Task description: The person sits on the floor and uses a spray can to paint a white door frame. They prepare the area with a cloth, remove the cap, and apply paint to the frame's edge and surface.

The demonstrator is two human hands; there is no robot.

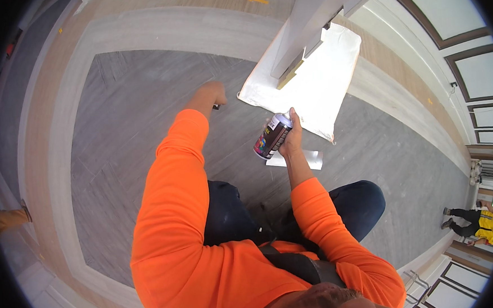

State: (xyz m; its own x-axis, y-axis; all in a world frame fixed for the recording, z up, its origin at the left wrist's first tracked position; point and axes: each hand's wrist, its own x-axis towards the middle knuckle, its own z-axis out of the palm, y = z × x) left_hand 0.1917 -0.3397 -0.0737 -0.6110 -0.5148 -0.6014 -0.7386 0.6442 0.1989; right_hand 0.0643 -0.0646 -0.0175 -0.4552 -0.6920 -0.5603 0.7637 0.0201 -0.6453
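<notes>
My right hand (293,138) is wrapped round a dark spray can (272,136) with a colourful label and a pale top. The can is tilted, its top end toward the white sheet, and my index finger lies near the nozzle. To the left, my left hand (213,93) is held over the grey floor with its fingers curled. A small dark object (216,106) shows under it, too little of it to name. Beyond the can a white sheet or sack (326,70) lies spread on the floor. Beside my right wrist lies a flat silvery-white strip (309,160).
A grey-white upright panel (306,26) with a brass-coloured plate (290,75) at its lower end reaches over the sheet. The grey plank floor (137,121) has pale and tan borders. A person in a yellow vest (488,225) is far right; a tan-clad leg (10,219) shows at left.
</notes>
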